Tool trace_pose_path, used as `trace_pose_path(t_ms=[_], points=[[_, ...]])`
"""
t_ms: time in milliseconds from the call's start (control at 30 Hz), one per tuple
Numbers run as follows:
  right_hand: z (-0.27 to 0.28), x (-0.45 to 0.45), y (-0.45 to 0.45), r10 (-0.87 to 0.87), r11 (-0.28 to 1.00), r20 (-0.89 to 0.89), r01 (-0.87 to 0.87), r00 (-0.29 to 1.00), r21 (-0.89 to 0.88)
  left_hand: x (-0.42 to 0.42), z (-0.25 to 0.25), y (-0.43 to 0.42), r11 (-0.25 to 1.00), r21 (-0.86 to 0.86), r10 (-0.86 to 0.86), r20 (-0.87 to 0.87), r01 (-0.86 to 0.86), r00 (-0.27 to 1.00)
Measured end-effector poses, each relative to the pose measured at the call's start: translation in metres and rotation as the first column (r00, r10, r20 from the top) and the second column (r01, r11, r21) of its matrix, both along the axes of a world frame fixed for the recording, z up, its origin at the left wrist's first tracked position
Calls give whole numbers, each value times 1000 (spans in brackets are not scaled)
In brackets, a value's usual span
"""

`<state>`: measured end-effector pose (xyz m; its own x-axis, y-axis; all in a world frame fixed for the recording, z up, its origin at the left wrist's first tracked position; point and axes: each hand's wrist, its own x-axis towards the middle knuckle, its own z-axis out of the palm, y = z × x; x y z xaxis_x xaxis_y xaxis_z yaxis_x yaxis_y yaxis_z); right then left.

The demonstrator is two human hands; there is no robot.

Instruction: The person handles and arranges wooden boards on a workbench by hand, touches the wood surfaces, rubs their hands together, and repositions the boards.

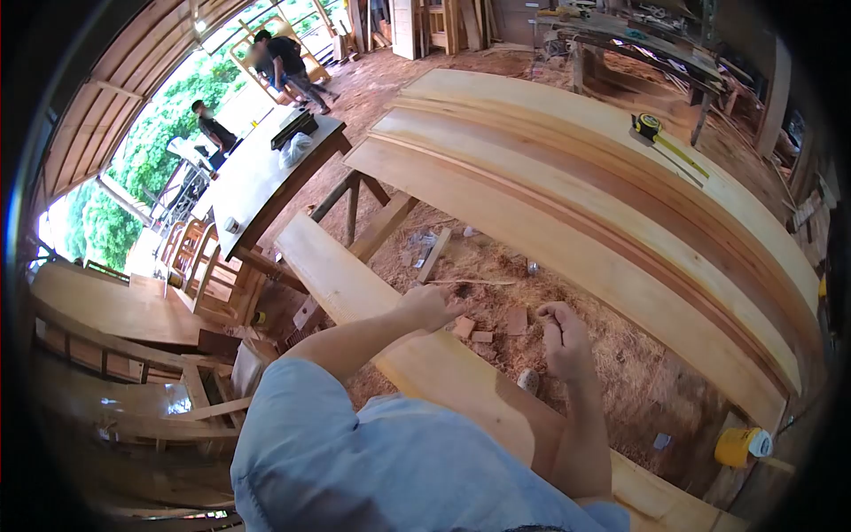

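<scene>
My left hand is over the edge of the near wooden plank. Its fingers are bent together, pointing right, and anything between them is too small to make out. To the right, my right hand is raised above the gap between the planks. Its fingers are curled in, thumb side up, and I cannot see whether they pinch something. Beyond both hands lies a wide wooden panel with long grooved mouldings. A yellow tape measure rests on its far part, blade pulled out.
Sawdust and wood offcuts cover the floor between the planks. A yellow container stands at the lower right. A white-topped table is at the left, with people beyond it. A cluttered workbench stands at the back.
</scene>
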<state>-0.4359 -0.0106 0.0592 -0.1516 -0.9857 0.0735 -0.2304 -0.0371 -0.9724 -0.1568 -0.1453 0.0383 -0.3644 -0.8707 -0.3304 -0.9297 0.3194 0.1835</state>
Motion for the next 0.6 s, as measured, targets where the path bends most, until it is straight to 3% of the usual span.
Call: trace_pose_path(t_ms=[167, 267, 333, 367, 600], points=[[1, 0, -1, 3, 998, 4, -3, 1000, -69, -4, 12, 1, 999, 22, -27, -17, 27, 999], [3, -1, 0, 28, 999, -69, -25, 997, 48, -11, 26, 6, 998, 64, 2, -2, -2, 1000], [-4, 4, 0, -62, 990, -116, 46, 991, -133, -10, 23, 7, 996, 88, 35, -3, -35, 999], [-5, 4, 0, -57, 991, -117, 42, 991, -128, -7, 18, 5, 997, 68, 28, 11, -29, 1000], [8, 4, 0, 2, 999, 63, 0, 998, -34, -5, 10, 4, 1000, 9, 15, -28, -15, 999]])
